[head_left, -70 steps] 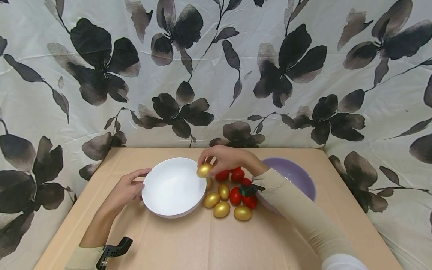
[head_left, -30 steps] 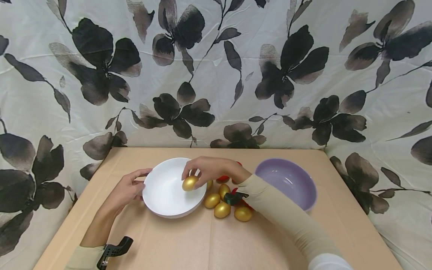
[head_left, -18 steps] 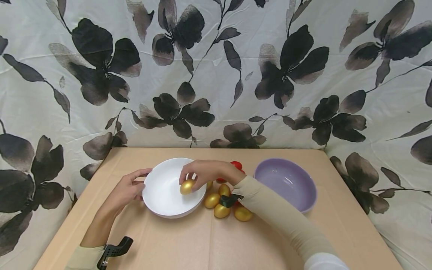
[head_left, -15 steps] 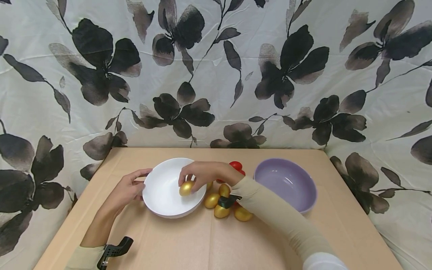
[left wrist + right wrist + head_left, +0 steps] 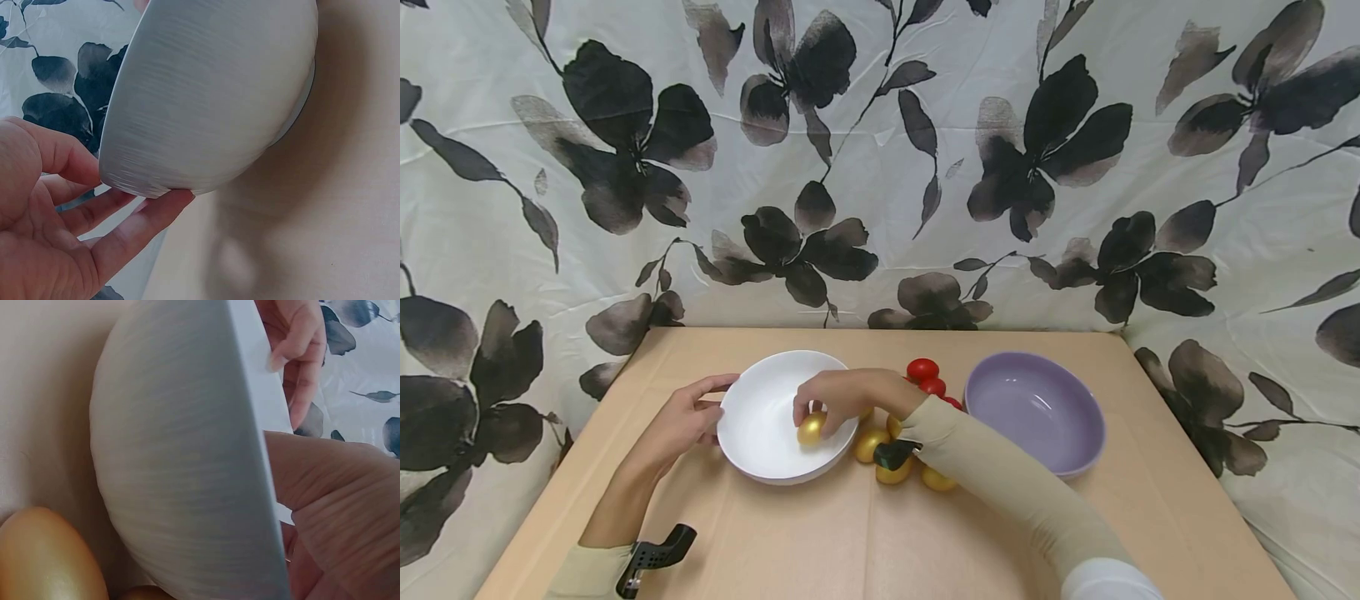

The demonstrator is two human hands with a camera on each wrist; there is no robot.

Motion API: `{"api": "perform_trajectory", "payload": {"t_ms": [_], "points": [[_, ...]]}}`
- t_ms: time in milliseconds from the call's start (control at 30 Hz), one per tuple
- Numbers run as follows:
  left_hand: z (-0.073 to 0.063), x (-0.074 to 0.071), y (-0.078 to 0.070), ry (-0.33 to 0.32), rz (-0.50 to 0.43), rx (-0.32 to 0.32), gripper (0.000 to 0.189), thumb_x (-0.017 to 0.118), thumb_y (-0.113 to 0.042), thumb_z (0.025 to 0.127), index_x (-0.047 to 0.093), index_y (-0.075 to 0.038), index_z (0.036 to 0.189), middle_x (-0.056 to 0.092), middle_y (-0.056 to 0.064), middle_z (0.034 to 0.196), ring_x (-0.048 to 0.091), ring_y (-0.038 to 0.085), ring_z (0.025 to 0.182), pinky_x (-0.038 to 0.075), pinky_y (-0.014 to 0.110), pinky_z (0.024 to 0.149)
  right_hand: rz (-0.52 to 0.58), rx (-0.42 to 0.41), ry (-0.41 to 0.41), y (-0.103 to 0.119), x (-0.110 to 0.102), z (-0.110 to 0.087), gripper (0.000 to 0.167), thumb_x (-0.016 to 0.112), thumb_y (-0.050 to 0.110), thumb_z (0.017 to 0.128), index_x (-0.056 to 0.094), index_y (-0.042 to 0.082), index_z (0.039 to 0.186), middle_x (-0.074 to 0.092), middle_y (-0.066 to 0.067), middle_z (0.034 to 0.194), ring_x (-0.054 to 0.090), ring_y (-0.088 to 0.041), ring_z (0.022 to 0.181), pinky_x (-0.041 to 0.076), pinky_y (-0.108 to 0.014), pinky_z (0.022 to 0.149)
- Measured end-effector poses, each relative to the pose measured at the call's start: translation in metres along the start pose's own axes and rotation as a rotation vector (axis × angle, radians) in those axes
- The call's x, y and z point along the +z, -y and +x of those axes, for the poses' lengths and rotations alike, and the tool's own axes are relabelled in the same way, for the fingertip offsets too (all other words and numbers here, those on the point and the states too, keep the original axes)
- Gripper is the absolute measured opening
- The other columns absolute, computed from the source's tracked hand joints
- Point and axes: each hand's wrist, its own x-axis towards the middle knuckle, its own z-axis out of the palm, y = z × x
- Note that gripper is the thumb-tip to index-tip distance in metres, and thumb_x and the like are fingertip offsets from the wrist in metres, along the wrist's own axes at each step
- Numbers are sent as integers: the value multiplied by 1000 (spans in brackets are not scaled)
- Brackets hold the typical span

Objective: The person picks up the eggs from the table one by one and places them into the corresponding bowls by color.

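A white bowl [image 5: 760, 421] stands on the table, left of centre. My left hand [image 5: 685, 417] holds its left side, with a fingertip at the rim and other fingers against the outer wall in the left wrist view. My right hand [image 5: 838, 400] reaches over the right rim and grips a golden egg [image 5: 810, 429] down inside the bowl. In the right wrist view, the bowl's wall hides that egg and most of the fingers. Several other golden eggs [image 5: 892, 473] lie just right of the bowl, partly covered by the right forearm.
Several red egg-shaped pieces [image 5: 922, 370] lie behind the right wrist. A purple bowl [image 5: 1037, 412] stands to their right, its near left edge behind the sleeve. A floral cloth [image 5: 880, 167] hangs behind the table [image 5: 790, 542].
My right hand has carried the golden egg left over the rim and lowered it into the white bowl. More of the purple bowl now shows. The left hand stays at the bowl.
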Motion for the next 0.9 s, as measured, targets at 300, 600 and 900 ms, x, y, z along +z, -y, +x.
{"api": "perform_trajectory", "payload": {"t_ms": [300, 600, 900], "points": [[0, 0, 0, 7, -5, 4, 55, 48, -1, 97, 42, -5, 152, 45, 27, 148, 65, 29, 92, 58, 35, 65, -6, 30, 21, 6, 4, 1, 29, 79, 8, 87, 71, 18, 114, 67, 10, 110, 59, -9, 107, 46, -18, 97], [-1, -1, 0, 14, -5, 4, 56, 48, -2, 97, 41, -5, 153, 44, 27, 148, 65, 28, 92, 59, 36, 66, 69, 16, -72, 5, -11, -24, 37, 78, 13, 89, 69, 14, 125, 66, 5, 124, 60, -14, 121, 48, -21, 100], [-2, -3, 0, 18, -11, 2, 57, 48, 0, 96, 41, -4, 152, 45, 29, 147, 65, 29, 93, 59, 35, 66, 164, 30, -173, -6, -29, -55, 42, 79, 13, 89, 67, 9, 129, 66, -5, 130, 62, -16, 121, 51, -32, 103]]}}
